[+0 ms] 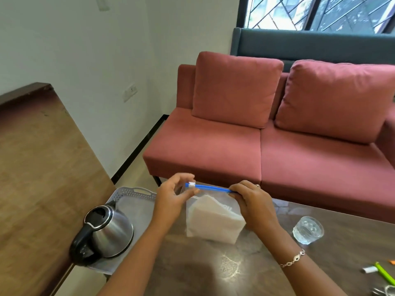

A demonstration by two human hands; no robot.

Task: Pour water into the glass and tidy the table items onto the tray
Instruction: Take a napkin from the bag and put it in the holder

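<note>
A clear zip bag [213,218] with a blue slider strip stands on the brown table, with white folded tissues inside. My left hand [173,199] pinches the white slider at the strip's left end. My right hand [252,201] grips the strip's right end. A steel kettle [106,231] with a black handle sits on the grey perforated tray [132,193] at the left edge. At the right stands a clear glass [308,229] holding water, apart from both hands.
A green pen [384,274], a small white item [369,269] and other small bits lie at the table's right edge. A red sofa [256,146] stands beyond the table. A wooden counter [38,167] runs along the left.
</note>
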